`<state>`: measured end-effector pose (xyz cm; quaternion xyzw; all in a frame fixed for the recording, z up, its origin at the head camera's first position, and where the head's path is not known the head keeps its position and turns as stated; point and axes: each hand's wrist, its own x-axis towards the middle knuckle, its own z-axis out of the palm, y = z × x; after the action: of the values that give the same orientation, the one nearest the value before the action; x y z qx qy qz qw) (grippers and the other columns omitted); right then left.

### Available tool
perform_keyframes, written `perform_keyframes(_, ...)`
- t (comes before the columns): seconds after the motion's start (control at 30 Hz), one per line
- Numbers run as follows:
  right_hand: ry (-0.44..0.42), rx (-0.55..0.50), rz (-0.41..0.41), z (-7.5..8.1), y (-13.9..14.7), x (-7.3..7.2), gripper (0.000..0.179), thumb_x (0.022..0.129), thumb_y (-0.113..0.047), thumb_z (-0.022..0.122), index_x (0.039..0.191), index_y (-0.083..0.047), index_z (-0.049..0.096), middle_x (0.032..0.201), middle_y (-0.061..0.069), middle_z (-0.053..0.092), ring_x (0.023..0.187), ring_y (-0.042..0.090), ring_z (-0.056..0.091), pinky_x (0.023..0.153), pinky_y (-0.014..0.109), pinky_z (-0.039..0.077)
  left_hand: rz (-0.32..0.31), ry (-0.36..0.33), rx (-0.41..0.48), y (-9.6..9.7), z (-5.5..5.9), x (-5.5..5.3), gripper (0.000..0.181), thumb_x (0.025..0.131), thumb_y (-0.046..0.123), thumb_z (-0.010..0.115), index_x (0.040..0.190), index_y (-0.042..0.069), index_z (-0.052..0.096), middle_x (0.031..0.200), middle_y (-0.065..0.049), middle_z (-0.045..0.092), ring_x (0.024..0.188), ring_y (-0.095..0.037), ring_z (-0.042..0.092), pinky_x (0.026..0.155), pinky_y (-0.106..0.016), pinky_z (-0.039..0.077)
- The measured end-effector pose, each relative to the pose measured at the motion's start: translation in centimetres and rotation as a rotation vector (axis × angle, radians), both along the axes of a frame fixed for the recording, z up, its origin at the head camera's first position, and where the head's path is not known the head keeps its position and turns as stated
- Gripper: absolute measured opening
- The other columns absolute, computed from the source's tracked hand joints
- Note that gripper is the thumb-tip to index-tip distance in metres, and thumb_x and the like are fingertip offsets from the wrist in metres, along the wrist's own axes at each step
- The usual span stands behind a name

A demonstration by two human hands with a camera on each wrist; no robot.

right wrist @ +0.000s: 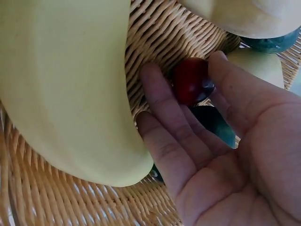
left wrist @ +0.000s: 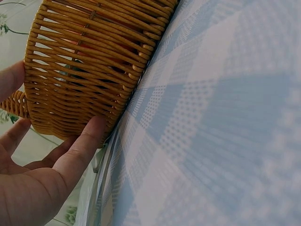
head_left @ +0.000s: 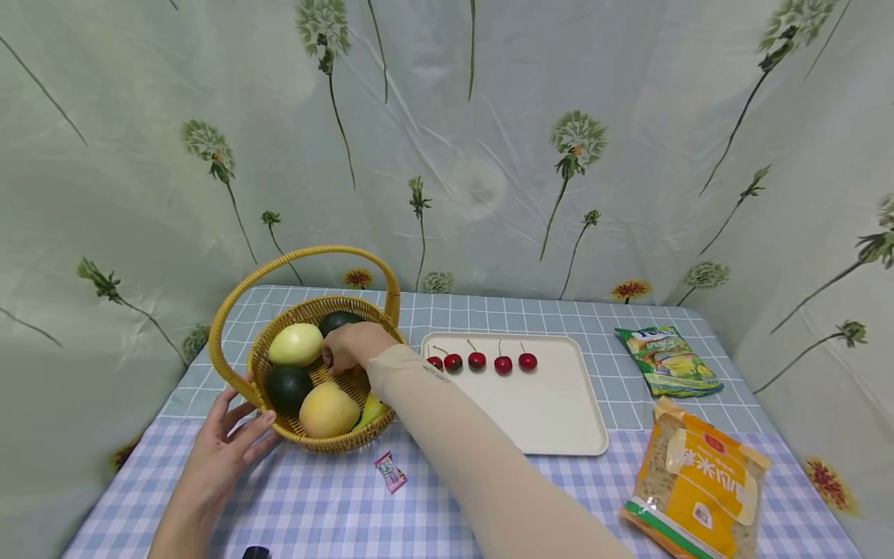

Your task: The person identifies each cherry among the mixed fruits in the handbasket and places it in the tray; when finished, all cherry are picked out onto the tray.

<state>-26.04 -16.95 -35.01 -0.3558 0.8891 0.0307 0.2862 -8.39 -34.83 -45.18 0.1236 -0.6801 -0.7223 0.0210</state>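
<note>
A woven basket (head_left: 342, 443) with a tall arched handle (head_left: 307, 253) stands at the left of the table. Inside lie a pale yellow oval fruit (head_left: 296, 345), two dark green fruits (head_left: 288, 388), a yellow-orange round fruit (head_left: 329, 410) and a banana (right wrist: 70, 94). Down among them, my right hand (head_left: 352, 347) pinches a dark red cherry (right wrist: 189, 81) between thumb and fingers; in the head view the cherry is hidden. My left hand (head_left: 226, 442) rests against the basket's left side near the handle's base, thumb and fingers spread and touching the outer weave (left wrist: 84, 70).
Right of the basket, a cream tray (head_left: 531, 419) holds several stemmed cherries (head_left: 477, 361) along its back side. A small pink wrapped candy (head_left: 390, 472) lies before the basket. At the right are a green packet (head_left: 669, 361) and an orange pasta bag (head_left: 698, 485).
</note>
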Motion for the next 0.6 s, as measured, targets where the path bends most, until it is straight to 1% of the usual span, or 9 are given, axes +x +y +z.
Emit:
perform_keyframes(0.17,-0.077,-0.046,-0.040,0.4,0.3,0.0,0.006,0.109,-0.029,0.065,0.108,-0.023,0.066,0.099,-0.011,0.058,0.082,0.005,0.060,0.070,0.019,0.048,-0.003,0.010,0.010,0.0,-0.2,0.0,0.073,0.107,0.007,0.067,0.165,0.033,0.029,0.135,0.001,0.046,0.108,0.001,0.068,0.085,-0.025,0.065)
perform_keyframes(0.23,-0.105,-0.061,-0.040,0.4,0.4,-0.1,0.007,0.109,-0.027,0.065,0.108,-0.020,0.065,0.100,-0.010,0.057,0.084,0.006,0.059,0.070,0.018,0.048,-0.002,0.011,0.011,0.0,-0.2,0.0,0.073,0.107,0.007,0.066,0.164,0.033,0.030,0.135,0.002,0.047,0.108,0.001,0.068,0.085,-0.025,0.065)
perform_keyframes(0.27,-0.102,-0.059,-0.030,0.4,0.5,-0.1,0.007,0.109,-0.027,0.065,0.109,-0.020,0.066,0.101,-0.010,0.057,0.085,0.006,0.059,0.069,0.018,0.048,0.000,0.012,0.012,0.0,-0.1,0.0,0.072,0.107,0.007,0.066,0.164,0.032,0.030,0.134,0.003,0.048,0.108,0.001,0.068,0.085,-0.026,0.065)
perform_keyframes(0.37,-0.089,-0.056,0.014,0.3,0.6,-0.1,0.008,0.109,-0.028,0.065,0.113,-0.022,0.066,0.106,-0.010,0.058,0.087,0.006,0.060,0.070,0.019,0.048,0.006,0.018,0.016,0.1,-0.2,0.1,0.071,0.106,0.006,0.067,0.162,0.032,0.032,0.132,0.006,0.051,0.107,0.000,0.069,0.085,-0.026,0.065)
perform_keyframes(0.47,-0.040,-0.085,0.093,0.1,1.2,-0.3,0.010,0.109,-0.031,0.065,0.117,-0.025,0.066,0.110,-0.010,0.060,0.089,0.006,0.059,0.073,0.021,0.048,0.009,0.030,0.016,0.1,-0.1,0.1,0.072,0.106,0.006,0.068,0.164,0.030,0.032,0.131,0.007,0.052,0.106,-0.001,0.070,0.085,-0.026,0.065)
perform_keyframes(0.53,-0.028,-0.133,0.137,0.1,1.9,-0.5,0.012,0.109,-0.031,0.065,0.119,-0.024,0.067,0.113,-0.008,0.062,0.094,0.009,0.060,0.077,0.022,0.047,0.006,0.034,0.013,0.1,-0.1,0.1,0.074,0.106,0.006,0.068,0.165,0.030,0.031,0.132,0.006,0.051,0.105,-0.001,0.070,0.085,-0.026,0.065)
perform_keyframes(0.6,0.001,-0.172,0.187,0.1,2.6,-0.7,0.019,0.110,-0.031,0.065,0.126,-0.023,0.067,0.122,-0.006,0.064,0.103,0.011,0.059,0.083,0.023,0.047,0.005,0.036,0.014,0.1,0.0,0.1,0.075,0.106,0.006,0.068,0.165,0.030,0.030,0.132,0.005,0.050,0.105,-0.001,0.070,0.085,-0.026,0.065)
